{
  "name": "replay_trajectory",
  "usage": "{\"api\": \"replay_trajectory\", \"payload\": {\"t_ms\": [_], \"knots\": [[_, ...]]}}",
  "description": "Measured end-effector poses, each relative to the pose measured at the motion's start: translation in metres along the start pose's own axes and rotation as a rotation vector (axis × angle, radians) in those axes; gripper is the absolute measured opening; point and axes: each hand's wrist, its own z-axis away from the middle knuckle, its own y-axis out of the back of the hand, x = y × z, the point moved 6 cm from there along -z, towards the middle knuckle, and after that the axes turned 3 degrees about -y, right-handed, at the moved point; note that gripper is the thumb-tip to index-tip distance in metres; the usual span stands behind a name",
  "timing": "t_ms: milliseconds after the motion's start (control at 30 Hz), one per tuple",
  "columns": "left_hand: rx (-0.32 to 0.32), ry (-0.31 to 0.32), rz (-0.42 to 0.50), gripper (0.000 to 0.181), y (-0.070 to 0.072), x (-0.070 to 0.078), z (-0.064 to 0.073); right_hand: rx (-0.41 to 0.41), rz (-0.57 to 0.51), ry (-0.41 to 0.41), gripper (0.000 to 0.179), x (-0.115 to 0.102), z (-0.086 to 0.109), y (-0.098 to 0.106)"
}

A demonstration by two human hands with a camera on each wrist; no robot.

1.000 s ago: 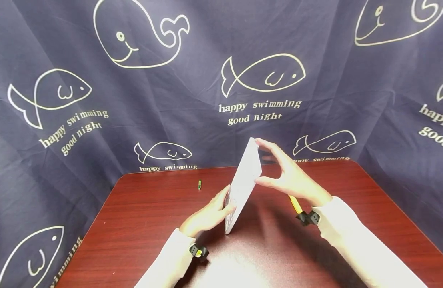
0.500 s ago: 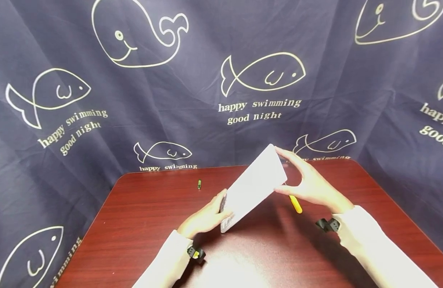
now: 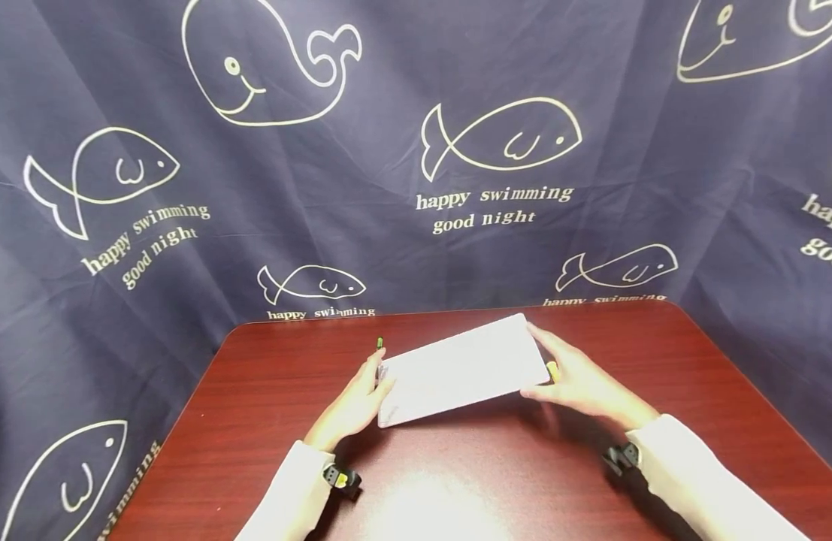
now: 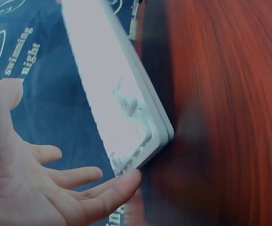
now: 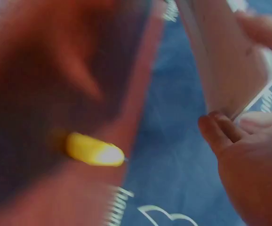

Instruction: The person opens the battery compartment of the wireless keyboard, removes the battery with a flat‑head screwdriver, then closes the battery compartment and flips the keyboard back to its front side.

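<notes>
A white keyboard (image 3: pixel 463 368) is held tilted above the table, its bright flat face toward the head camera. Small key-like bumps show along one edge in the left wrist view. My right hand (image 3: pixel 588 379) grips its right end, thumb at the near corner and fingers at the far one. At the left end is my left hand (image 3: pixel 351 402); in the left wrist view one fingertip (image 4: pixel 129 181) touches the corner while the other fingers stretch out apart from it. Glare hides detail on the face.
Behind the keyboard's right end lies a yellow screwdriver handle (image 3: pixel 553 371), partly hidden. A small green battery (image 3: pixel 379 343) lies just beyond my left fingers. The reddish-brown table (image 3: pixel 273 383) backs onto a dark blue printed curtain (image 3: pixel 388 150).
From steeply tilted, the keyboard has swung down to a much flatter pose, its right end dropping rightward with my right hand. My left hand has shifted left with the other end.
</notes>
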Motion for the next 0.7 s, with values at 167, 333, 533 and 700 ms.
{"api": "replay_trajectory", "payload": {"t_ms": [167, 333, 533, 700], "knots": [[0.022, 0.014, -0.001, 0.062, 0.008, -0.006, 0.003, -0.079, 0.110, -0.066, 0.098, 0.015, 0.006, -0.027], [0.025, -0.001, 0.006, 0.061, 0.008, -0.005, 0.004, -0.134, 0.157, -0.114, 0.094, 0.019, 0.011, -0.042], [0.006, 0.036, -0.035, 0.065, 0.005, -0.004, 0.004, -0.172, 0.266, -0.141, 0.094, 0.017, 0.013, -0.048], [-0.005, 0.047, -0.048, 0.067, 0.004, -0.005, 0.006, -0.206, 0.300, -0.158, 0.094, 0.017, 0.014, -0.051]]}}
